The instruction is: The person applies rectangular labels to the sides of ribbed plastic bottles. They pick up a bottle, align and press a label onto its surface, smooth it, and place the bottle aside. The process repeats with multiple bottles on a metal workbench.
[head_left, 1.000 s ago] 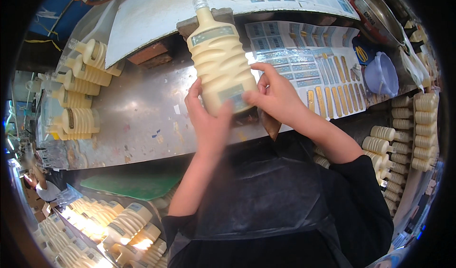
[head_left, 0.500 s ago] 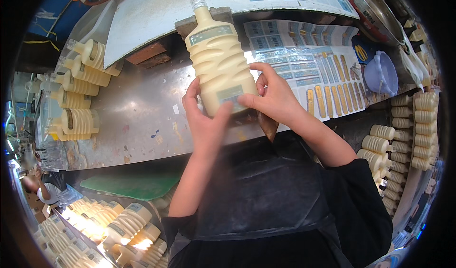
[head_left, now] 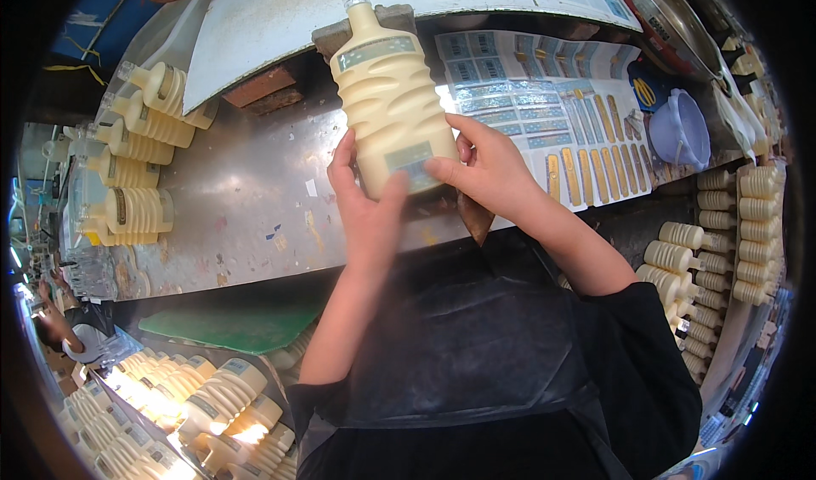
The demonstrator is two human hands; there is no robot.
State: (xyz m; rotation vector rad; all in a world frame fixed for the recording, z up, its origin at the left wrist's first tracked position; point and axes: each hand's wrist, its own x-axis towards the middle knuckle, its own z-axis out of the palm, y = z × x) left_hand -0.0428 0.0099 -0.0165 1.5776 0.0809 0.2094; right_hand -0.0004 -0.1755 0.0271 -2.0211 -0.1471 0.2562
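A cream bottle [head_left: 387,97] with a wavy, ridged body and a clear threaded neck lies tilted away from me, its upper part against a grey block [head_left: 395,21] on the bench. One label crosses its shoulder, and a grey-blue label [head_left: 411,162] is on the lower front. My left hand [head_left: 364,187] wraps the bottle's lower left side, its thumb blurred at the left of the lower label. Around the lower right side curls my right hand [head_left: 486,167], thumb pressed on that label's right edge.
Sticker sheets [head_left: 544,110] with blue and gold strips lie right of the bottle, beside a lavender bucket [head_left: 681,131]. Similar bottles are stacked at the bench's left end [head_left: 138,212], in the lower-left box [head_left: 225,395] and along the right [head_left: 680,259]. A person's arm [head_left: 59,323] shows far left.
My left thumb has shifted slightly left and down on the lower label. Both hands keep their hold, and the bottle stays in nearly the same place.
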